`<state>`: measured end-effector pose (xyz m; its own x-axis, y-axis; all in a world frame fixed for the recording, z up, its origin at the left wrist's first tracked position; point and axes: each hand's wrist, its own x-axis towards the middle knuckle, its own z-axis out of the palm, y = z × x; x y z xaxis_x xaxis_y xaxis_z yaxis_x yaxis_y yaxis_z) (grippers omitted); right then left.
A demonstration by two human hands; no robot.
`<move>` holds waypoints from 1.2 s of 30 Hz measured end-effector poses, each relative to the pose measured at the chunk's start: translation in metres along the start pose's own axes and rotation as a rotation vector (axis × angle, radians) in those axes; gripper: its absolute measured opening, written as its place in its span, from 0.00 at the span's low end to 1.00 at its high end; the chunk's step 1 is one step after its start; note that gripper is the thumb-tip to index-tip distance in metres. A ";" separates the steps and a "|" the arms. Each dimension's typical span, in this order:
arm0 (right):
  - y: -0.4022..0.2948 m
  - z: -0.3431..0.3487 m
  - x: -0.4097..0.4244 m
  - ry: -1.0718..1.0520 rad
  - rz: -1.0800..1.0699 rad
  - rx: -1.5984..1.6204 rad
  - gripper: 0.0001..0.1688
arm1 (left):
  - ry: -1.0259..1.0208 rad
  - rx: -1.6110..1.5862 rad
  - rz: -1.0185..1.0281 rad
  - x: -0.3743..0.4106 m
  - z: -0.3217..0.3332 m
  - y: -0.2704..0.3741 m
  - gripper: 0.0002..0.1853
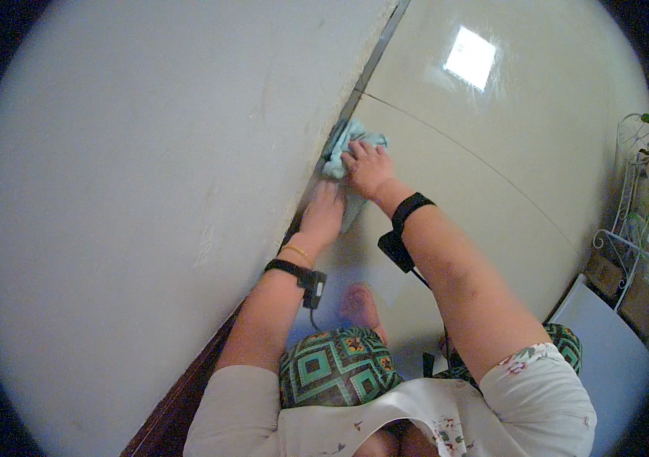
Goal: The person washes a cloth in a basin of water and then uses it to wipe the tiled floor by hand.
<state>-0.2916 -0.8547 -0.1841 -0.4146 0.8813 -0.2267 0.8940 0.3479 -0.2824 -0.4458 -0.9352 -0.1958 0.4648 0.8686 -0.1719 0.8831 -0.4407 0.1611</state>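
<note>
My right hand (369,168) presses down on a crumpled light-blue cloth (347,149), its fingers curled over the near side. The cloth lies bunched where the tiled floor (450,154) meets the grey baseboard (371,65), touching both. Just below it, my left hand (324,211) is slightly blurred and reaches along the foot of the wall. Its fingers are stretched forward, with the tips close to the cloth, and nothing shows in its grasp. Whether those fingertips touch the cloth is not clear.
A pale wall (147,171) rises along my left. Over on the right stand a white metal plant rack (624,228) with green plants, a cardboard box (604,273) and a white panel (599,325). My pink-shod foot (359,305) is below my hands. Wrist straps trail cables.
</note>
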 end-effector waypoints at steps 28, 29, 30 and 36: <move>-0.056 0.020 -0.067 -0.107 -0.159 0.091 0.22 | -0.252 -0.209 -0.283 -0.104 -0.030 0.025 0.31; -0.057 0.021 -0.068 -0.114 -0.168 0.084 0.21 | -0.294 -0.221 -0.280 -0.101 -0.029 0.022 0.35; -0.059 0.014 -0.069 -0.125 -0.179 0.081 0.20 | -0.353 -0.172 -0.299 -0.097 -0.034 0.023 0.33; -0.065 0.009 -0.059 -0.156 -0.194 -0.006 0.21 | -0.474 0.008 -0.357 -0.078 -0.039 0.034 0.29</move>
<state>-0.3267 -0.9318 -0.1614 -0.5991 0.7380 -0.3105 0.7962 0.5079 -0.3289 -0.4544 -1.0096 -0.1394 0.1152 0.7680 -0.6300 0.9897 -0.1429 0.0068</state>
